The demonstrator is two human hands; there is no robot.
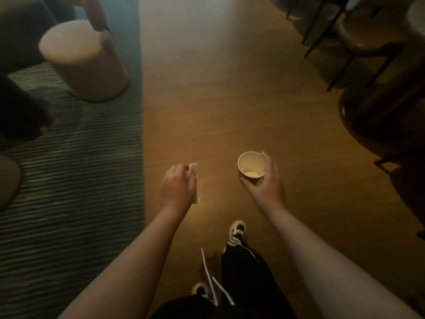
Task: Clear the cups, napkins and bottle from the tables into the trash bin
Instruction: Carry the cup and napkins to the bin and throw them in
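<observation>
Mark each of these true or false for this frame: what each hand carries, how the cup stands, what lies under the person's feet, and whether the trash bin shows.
1. The right hand holds a paper cup. True.
2. The cup is tipped upside down. False: it is upright, its open mouth facing the camera.
3. The left hand grips a napkin. True.
4. The person stands on the striped rug. False: the shoes are on the wooden floor, with the rug to the left.
5. The trash bin is in view. False: none shows here.
</observation>
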